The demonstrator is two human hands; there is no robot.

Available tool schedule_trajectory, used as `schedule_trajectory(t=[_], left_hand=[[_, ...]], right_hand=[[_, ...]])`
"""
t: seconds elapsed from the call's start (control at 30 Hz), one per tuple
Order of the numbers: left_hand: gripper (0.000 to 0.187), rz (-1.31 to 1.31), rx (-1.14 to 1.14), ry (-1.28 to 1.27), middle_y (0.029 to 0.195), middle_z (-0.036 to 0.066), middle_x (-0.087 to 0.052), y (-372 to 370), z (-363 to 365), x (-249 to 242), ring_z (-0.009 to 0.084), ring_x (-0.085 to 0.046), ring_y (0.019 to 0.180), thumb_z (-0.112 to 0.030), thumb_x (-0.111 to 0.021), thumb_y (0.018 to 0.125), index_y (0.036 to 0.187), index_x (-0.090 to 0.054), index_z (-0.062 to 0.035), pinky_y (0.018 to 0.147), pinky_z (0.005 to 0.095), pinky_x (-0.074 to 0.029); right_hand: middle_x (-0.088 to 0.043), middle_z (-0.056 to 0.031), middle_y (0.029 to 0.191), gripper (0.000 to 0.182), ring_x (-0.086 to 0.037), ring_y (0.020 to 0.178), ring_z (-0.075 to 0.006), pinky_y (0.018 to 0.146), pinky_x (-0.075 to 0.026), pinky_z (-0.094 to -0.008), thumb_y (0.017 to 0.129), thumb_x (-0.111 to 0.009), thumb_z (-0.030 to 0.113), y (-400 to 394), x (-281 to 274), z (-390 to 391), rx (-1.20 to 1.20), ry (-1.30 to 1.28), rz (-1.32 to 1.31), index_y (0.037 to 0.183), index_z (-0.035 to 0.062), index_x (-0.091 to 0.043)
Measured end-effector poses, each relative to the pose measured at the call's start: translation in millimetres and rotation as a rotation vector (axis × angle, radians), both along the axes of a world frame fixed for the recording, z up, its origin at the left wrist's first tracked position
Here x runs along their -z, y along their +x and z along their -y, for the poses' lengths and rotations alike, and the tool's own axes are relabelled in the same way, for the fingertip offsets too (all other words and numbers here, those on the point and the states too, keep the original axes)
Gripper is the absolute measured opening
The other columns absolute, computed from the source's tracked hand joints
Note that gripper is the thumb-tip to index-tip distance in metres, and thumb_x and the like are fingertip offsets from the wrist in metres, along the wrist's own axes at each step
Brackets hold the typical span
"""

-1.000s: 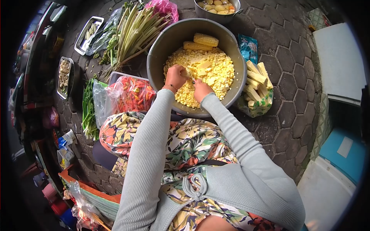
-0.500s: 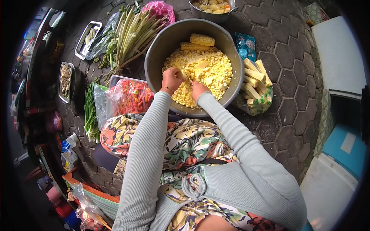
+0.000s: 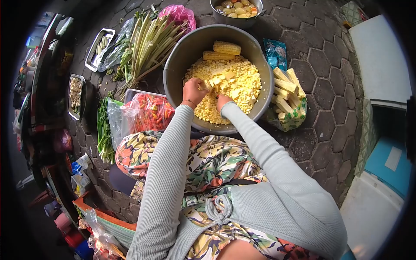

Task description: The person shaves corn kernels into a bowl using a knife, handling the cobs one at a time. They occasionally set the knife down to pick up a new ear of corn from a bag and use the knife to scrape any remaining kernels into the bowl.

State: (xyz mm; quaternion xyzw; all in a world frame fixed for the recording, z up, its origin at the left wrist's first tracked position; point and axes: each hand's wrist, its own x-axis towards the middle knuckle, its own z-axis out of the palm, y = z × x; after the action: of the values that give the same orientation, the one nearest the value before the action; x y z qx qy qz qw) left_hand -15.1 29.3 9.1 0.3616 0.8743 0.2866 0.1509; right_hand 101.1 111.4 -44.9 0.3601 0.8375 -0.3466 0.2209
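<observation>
Honestly, the left hand (image 3: pixel 194 92) is clamped on a cob (image 3: pixel 208 86); can't tell the right hand's (image 3: pixel 223 102) grip. Best steadied low inside the tub (image 3: pixel 268 78).

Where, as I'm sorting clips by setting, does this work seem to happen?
Probably an outdoor food-preparation spot: hexagonal paving, a large basin of cut corn standing on it, and a tub of red peppers nearby.
</observation>
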Motion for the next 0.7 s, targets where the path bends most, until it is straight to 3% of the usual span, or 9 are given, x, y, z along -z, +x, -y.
schedule_trajectory(t=[0.07, 0.1, 0.17, 0.33, 0.4, 0.47, 0.57, 0.63, 0.7], left_hand=[[0.032, -0.012, -0.007, 0.003, 0.081, 0.012, -0.059, 3.6, -0.2, -1.3, 0.0281, -0.057, 0.077, -0.018, -0.075, 0.052, 0.077, -0.06, -0.0033, 0.067, 0.0346, -0.045], [0.032, -0.018, -0.002, 0.002, 0.081, 0.012, -0.059, 3.0, -0.6, -6.8, 0.0281, -0.057, 0.077, -0.018, -0.075, 0.052, 0.077, -0.06, -0.0033, 0.067, 0.0346, -0.045], [0.038, -0.056, -0.028, -0.09, 0.084, 0.013, -0.061, 7.3, -1.6, -17.4, 0.0257, -0.059, 0.08, -0.02, -0.074, 0.055, 0.086, -0.061, -0.0036, 0.073, 0.0329, -0.046], [0.038, -0.068, -0.096, -0.003, 0.089, 0.014, -0.06, 0.9, 0.4, -1.6, 0.0288, -0.057, 0.084, -0.016, -0.07, 0.058, 0.093, -0.06, -0.0051, 0.075, 0.0347, -0.046], [0.038, -0.005, -0.02, -0.017, 0.091, 0.014, -0.06, -3.3, 5.1, -1.1, 0.0297, -0.057, 0.086, -0.009, -0.067, 0.057, 0.095, -0.06, -0.0058, 0.075, 0.0345, -0.046], [0.04, -0.018, 0.047, 0.004, 0.093, 0.014, -0.059, -8.2, 7.3, -4.7, 0.0299, -0.056, 0.087, -0.002, -0.062, 0.056, 0.095, -0.06, -0.0059, 0.077, 0.0343, -0.045], [0.034, -0.024, 0.199, 0.06, 0.094, 0.014, -0.058, -9.7, 7.6, -2.0, 0.0306, -0.055, 0.09, 0.001, -0.06, 0.056, 0.09, -0.06, -0.0047, 0.079, 0.0339, -0.045], [0.036, -0.075, 0.175, 0.11, 0.094, 0.014, -0.058, -4.2, 5.9, -4.6, 0.031, -0.055, 0.089, -0.001, -0.063, 0.056, 0.092, -0.061, -0.005, 0.079, 0.0333, -0.044], [0.037, -0.019, 0.096, 0.085, 0.094, 0.015, -0.058, -2.2, 4.7, -5.2, 0.0306, -0.055, 0.089, -0.003, -0.066, 0.056, 0.093, -0.061, -0.0049, 0.08, 0.0335, -0.044]], right_hand=[[-0.056, -0.0186, 0.106, 0.029, -0.056, 0.098, -0.0283, 0.082, -0.046, -0.0368, 0.083, -0.041, 0.014, -10.2, -1.1, -2.1, -0.136, 0.043, 0.208, 0.103, 0.0005, -0.056], [-0.057, -0.0177, 0.105, 0.029, -0.056, 0.098, -0.0276, 0.08, -0.047, -0.0364, 0.082, -0.044, 0.016, -14.6, 0.5, -1.8, -0.114, 0.048, 0.24, 0.103, 0.0013, -0.057], [-0.057, -0.0176, 0.105, 0.03, -0.056, 0.098, -0.0272, 0.079, -0.048, -0.0363, 0.081, -0.046, 0.018, -12.5, 2.3, -0.8, -0.089, 0.048, 0.211, 0.104, 0.0015, -0.056], [-0.057, -0.0168, 0.107, 0.033, -0.056, 0.098, -0.0269, 0.08, -0.047, -0.0358, 0.079, -0.045, 0.016, -13.8, 5.0, -4.8, -0.061, 0.042, 0.228, 0.107, 0.0016, -0.056], [-0.057, -0.02, 0.104, 0.034, -0.057, 0.095, -0.0295, 0.08, -0.046, -0.0361, 0.08, -0.043, 0.022, 1.2, -0.8, -8.8, -0.349, 0.016, 0.206, 0.1, -0.0007, -0.058], [-0.058, -0.02, 0.098, 0.035, -0.057, 0.09, -0.0315, 0.077, -0.046, -0.0376, 0.08, -0.041, 0.025, 21.5, -12.4, -11.8, -0.363, 0.037, 0.148, 0.093, -0.0009, -0.06], [-0.059, -0.0218, 0.09, 0.034, -0.057, 0.086, -0.0336, 0.074, -0.045, -0.0406, 0.083, -0.042, 0.026, 46.5, -46.0, -12.9, -0.335, -0.071, 0.041, 0.093, -0.0022, -0.057], [-0.059, -0.0225, 0.083, 0.03, -0.058, 0.082, -0.0357, 0.073, -0.046, -0.0434, 0.084, -0.041, 0.021, 57.1, -60.5, -7.9, -0.015, -0.051, -0.122, 0.097, -0.0042, -0.052], [-0.059, -0.0231, 0.082, 0.031, -0.058, 0.079, -0.0364, 0.071, -0.045, -0.0444, 0.085, -0.04, 0.023, 54.1, -69.4, 0.3, 0.047, -0.031, -0.163, 0.098, -0.0036, -0.049]])
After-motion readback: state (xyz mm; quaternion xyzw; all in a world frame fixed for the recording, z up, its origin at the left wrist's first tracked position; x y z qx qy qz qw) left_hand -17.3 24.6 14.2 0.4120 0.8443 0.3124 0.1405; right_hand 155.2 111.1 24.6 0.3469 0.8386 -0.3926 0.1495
